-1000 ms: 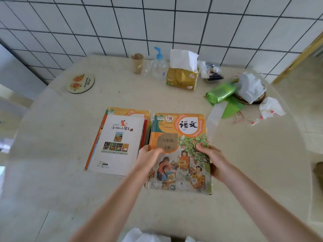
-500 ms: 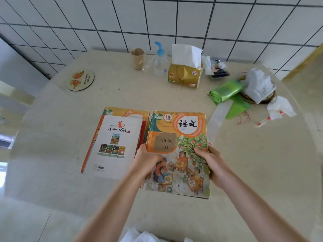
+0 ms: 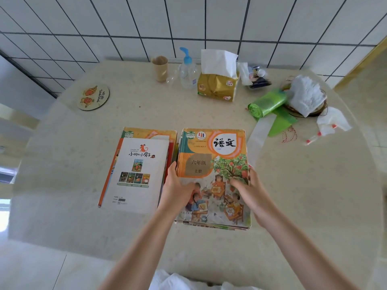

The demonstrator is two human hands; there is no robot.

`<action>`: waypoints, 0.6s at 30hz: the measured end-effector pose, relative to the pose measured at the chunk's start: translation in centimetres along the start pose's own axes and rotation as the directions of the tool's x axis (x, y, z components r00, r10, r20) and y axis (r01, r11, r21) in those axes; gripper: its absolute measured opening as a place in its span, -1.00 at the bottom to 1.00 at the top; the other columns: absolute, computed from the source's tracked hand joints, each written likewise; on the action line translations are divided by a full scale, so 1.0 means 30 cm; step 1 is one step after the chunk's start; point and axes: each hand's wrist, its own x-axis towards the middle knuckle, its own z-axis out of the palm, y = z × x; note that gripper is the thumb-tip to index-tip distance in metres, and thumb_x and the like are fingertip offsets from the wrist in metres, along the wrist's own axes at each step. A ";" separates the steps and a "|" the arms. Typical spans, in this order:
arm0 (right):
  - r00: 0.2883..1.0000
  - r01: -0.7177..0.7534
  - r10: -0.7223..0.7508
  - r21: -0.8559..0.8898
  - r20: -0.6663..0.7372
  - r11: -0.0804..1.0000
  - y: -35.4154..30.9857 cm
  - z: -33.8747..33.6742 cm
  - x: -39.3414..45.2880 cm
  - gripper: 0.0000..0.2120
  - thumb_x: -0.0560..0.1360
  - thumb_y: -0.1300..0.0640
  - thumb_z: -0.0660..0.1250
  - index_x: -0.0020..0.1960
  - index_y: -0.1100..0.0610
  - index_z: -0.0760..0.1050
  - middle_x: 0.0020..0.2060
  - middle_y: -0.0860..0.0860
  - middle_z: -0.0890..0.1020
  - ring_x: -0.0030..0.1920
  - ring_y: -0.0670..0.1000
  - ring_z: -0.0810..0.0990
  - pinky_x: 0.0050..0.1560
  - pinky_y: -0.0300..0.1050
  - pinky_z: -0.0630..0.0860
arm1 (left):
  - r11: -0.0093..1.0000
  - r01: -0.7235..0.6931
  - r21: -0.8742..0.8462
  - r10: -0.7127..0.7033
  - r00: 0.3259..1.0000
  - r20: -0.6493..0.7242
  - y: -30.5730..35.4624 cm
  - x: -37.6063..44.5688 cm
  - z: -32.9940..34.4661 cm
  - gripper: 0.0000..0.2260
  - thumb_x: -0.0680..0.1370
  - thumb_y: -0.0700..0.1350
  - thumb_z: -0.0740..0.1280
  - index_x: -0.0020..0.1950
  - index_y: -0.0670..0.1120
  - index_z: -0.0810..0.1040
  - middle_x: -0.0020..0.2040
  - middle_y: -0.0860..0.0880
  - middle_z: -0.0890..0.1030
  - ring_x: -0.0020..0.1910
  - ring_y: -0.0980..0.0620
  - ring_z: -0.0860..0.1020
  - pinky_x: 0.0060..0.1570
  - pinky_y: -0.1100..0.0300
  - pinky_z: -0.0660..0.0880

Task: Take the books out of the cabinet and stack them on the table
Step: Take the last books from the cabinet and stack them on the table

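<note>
Left hand [image 3: 178, 190] and right hand [image 3: 250, 190] grasping right stack [image 3: 215, 164] by its sides, thumbs on cover, left stack [image 3: 138, 172] just beside, on table [image 3: 83, 227]

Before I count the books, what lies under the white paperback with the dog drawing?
Under the white paperback with the dog drawing an orange-covered textbook shows at the far and left edges. Thin red page edges peek out right. How many books lie beneath stays covered.

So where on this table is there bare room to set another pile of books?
Bare table lies left of the white-covered book stack, below the round coaster. Another patch lies right of the textbook stack. The far right is crowded around the green bag roll.
</note>
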 end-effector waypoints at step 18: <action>0.822 0.228 -0.393 -0.394 -0.412 0.890 0.160 0.104 -0.307 -0.51 0.54 0.07 0.30 0.42 0.15 0.30 0.28 0.07 0.48 0.31 0.06 0.39 0.25 -0.15 0.27 | 0.835 -0.450 0.318 0.447 0.890 0.086 -0.147 -0.137 -0.074 -0.55 0.56 -0.10 0.32 0.45 -0.01 0.35 0.38 0.05 0.46 0.39 0.03 0.38 0.29 0.20 0.28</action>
